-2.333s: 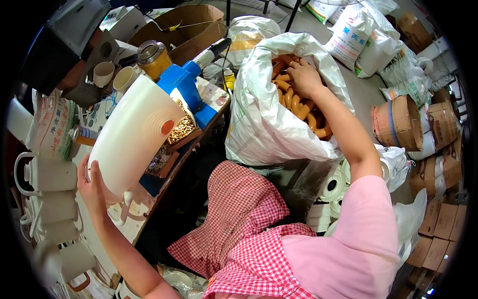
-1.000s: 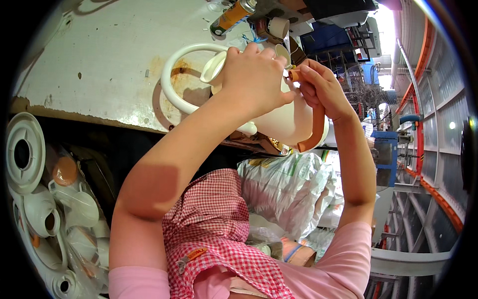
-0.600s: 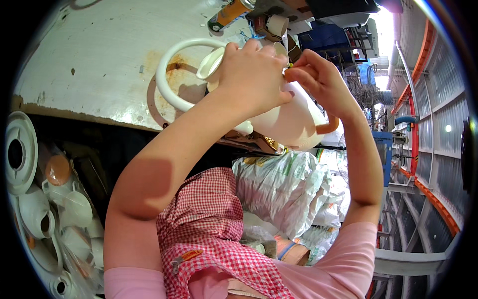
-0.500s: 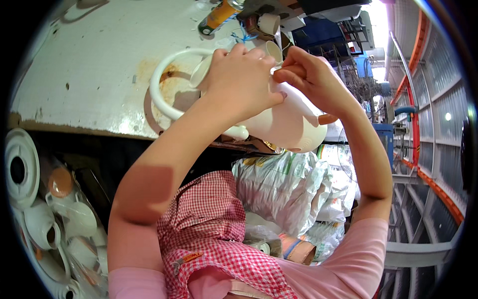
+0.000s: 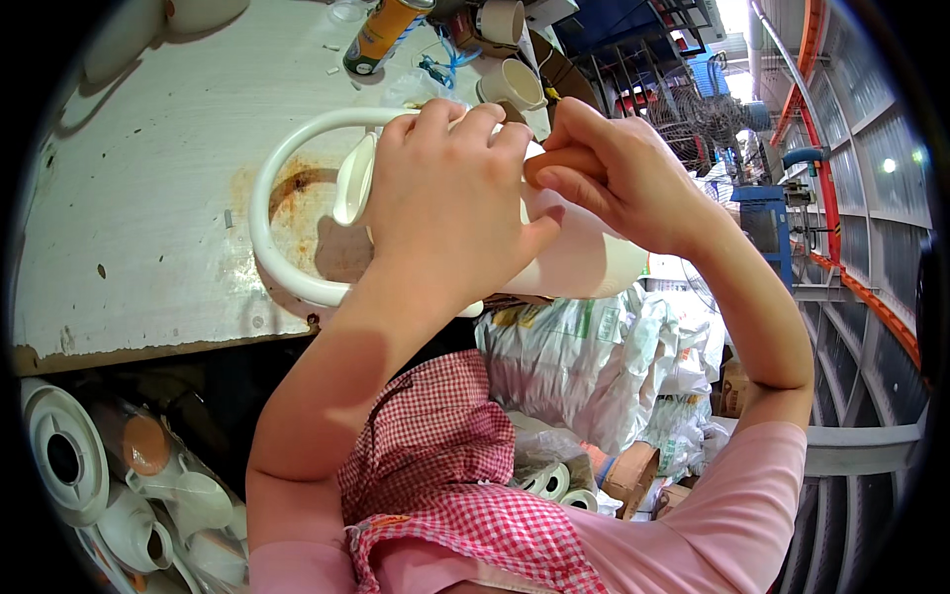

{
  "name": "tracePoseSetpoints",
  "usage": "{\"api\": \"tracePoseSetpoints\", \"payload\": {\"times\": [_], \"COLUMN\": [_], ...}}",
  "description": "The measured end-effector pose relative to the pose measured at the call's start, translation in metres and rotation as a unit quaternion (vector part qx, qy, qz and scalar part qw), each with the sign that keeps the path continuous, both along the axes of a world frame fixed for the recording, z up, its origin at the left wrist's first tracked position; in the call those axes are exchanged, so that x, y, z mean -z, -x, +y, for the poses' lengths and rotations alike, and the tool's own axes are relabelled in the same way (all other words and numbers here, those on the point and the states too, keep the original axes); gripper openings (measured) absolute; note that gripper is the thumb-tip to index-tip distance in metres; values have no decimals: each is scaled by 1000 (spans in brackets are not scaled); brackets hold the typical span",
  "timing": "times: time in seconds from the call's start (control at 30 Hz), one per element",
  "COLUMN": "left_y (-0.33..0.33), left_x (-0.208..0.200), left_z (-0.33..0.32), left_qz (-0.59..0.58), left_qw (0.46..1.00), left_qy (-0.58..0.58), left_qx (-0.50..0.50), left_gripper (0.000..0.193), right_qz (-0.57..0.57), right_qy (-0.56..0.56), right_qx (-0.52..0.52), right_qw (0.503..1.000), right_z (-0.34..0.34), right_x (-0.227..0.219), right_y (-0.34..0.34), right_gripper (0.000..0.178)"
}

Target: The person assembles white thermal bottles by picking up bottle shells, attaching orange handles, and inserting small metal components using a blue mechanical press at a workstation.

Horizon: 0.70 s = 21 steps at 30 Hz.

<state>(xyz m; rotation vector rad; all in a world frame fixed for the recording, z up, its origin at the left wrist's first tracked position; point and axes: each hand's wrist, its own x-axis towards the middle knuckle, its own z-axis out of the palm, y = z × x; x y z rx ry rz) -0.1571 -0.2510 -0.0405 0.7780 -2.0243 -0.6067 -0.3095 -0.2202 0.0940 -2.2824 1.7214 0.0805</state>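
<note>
A smooth white plastic vessel (image 5: pixel 601 259) with a large looped handle (image 5: pixel 259 213) and a flared opening (image 5: pixel 354 183) lies tilted at the table's front edge. Over its middle, my left hand (image 5: pixel 445 193) is wrapped from above, fingers bent and thumb toward the body. My right hand (image 5: pixel 628 178) is closed in a pinch against the vessel, close to the left fingertips. What its fingers hold, if anything, is hidden. Both hands cover much of the vessel's middle.
On the white table (image 5: pixel 148 238) stand an orange spray can (image 5: pixel 388 35) and a white cup (image 5: pixel 513 85), with blue string (image 5: pixel 447 67) between. Silvery sacks (image 5: pixel 569 371) lie below right. Bagged white vessels (image 5: pixel 193 490) sit lower left. A fan (image 5: pixel 683 114) stands beyond.
The whole view has shifted, showing more tabletop at the left. My right fingers have moved down along the vessel and curled further in. My left hand keeps its hold.
</note>
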Motion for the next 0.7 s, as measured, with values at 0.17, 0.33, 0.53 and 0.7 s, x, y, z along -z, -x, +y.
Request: {"api": "tracePoseSetpoints", "payload": {"times": [0.17,0.33,0.53,0.7], "left_y": [-5,8,3,4], "left_x": [5,-15,-4,-16], "left_z": [-2,0,-2,11], "left_qz": [10,11,-33,-51], "left_qw": [1000,999,998,998], "left_qy": [13,46,61,47], "left_qx": [-8,0,2,9], "left_gripper": [52,48,49,50], "right_qz": [-8,-17,-4,-301], "right_qy": [-9,20,108,555], "right_qx": [-12,-5,20,236], "right_qw": [1000,1000,994,739], "right_z": [-4,5,-1,83], "right_x": [5,-4,12,47], "right_y": [-3,13,10,85], "right_gripper": [29,32,36,43]}}
